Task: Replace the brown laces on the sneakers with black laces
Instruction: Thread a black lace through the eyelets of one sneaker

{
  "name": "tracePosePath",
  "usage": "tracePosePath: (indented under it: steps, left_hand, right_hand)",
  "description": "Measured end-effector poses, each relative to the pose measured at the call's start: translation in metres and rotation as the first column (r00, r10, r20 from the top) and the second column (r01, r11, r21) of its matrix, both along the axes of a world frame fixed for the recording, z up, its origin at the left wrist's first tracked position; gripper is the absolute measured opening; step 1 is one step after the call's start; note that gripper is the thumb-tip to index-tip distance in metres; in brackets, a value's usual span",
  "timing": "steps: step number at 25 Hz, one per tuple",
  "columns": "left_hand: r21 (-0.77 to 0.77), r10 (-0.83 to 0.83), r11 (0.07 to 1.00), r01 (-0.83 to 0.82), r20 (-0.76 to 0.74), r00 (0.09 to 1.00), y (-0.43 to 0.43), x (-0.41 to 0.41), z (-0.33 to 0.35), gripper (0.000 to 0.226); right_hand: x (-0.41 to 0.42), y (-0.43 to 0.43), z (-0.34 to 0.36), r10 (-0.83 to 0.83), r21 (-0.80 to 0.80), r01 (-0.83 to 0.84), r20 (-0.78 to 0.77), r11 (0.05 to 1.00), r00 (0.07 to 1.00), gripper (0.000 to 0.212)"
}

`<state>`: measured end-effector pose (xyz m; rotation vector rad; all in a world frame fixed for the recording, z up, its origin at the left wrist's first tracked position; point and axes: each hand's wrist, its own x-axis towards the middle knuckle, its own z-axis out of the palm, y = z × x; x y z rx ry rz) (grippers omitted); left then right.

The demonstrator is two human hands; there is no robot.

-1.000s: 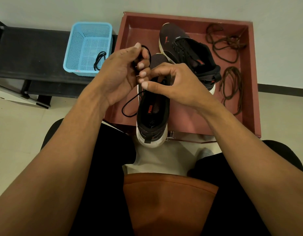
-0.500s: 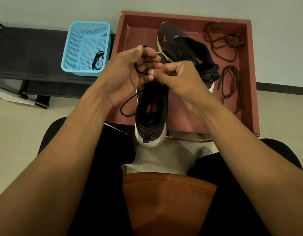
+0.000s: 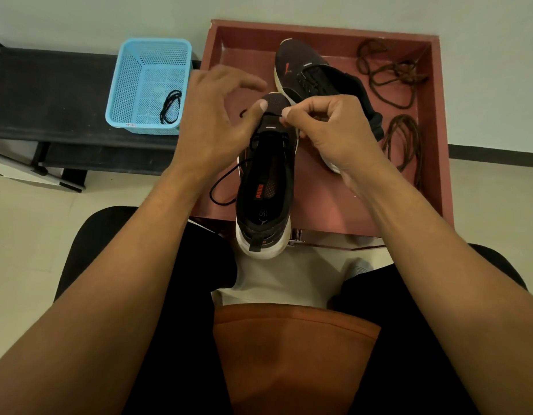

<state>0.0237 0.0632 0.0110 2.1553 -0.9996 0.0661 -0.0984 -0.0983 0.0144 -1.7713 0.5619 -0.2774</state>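
A black sneaker (image 3: 266, 202) with a white sole stands heel toward me at the near edge of the red tray (image 3: 439, 121). A black lace (image 3: 226, 187) runs through its front eyelets and loops out on the left side. My right hand (image 3: 328, 127) pinches the lace end over the toe area. My left hand (image 3: 217, 121) hovers at the shoe's left with fingers spread, thumb resting on the toe. A second black sneaker (image 3: 322, 85), laced in black, lies farther back in the tray. Two brown laces (image 3: 391, 76) (image 3: 406, 142) lie at the tray's right.
A light blue mesh basket (image 3: 139, 85) holding another black lace (image 3: 171, 106) sits on a dark bench (image 3: 49, 94) to the left. My knees in black trousers and an orange shirt fill the bottom. A pale wall stands behind the tray.
My left hand has let go of the lace and spread its fingers. My right hand has pulled the lace end to the right across the shoe's front.
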Motion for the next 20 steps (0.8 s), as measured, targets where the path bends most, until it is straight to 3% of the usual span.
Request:
tracePosePath:
  steps: [3,8,12,15,20]
  left_hand:
    - [0.092,-0.153,0.984,0.152,0.002,0.988,-0.004,-0.004,0.002,0.021]
    - [0.028,-0.126,0.991,0.129,-0.094,0.988,-0.005,-0.004,0.000,0.018]
    - [0.059,-0.129,0.988,0.140,-0.153,0.980,-0.002,-0.001,-0.004,0.016]
    - [0.106,-0.142,0.981,0.162,-0.173,0.975,0.000,0.001,-0.003,0.015]
    - [0.108,-0.184,0.971,0.213,-0.231,0.955,0.004,0.000,-0.002,0.014]
  right_hand:
    - [-0.001,-0.001,0.001,-0.017,-0.025,0.016,-0.022,1.000,1.000,0.015]
    - [-0.004,-0.001,0.003,0.005,-0.056,-0.009,-0.073,0.998,0.997,0.014]
    - [-0.015,-0.001,0.003,0.039,-0.298,-0.137,-0.313,0.945,0.949,0.037]
    - [-0.024,0.004,0.010,0.118,-0.247,-0.241,-0.425,0.938,0.897,0.046]
    - [-0.024,0.011,0.007,0.085,-0.224,-0.182,-0.383,0.957,0.920,0.020]
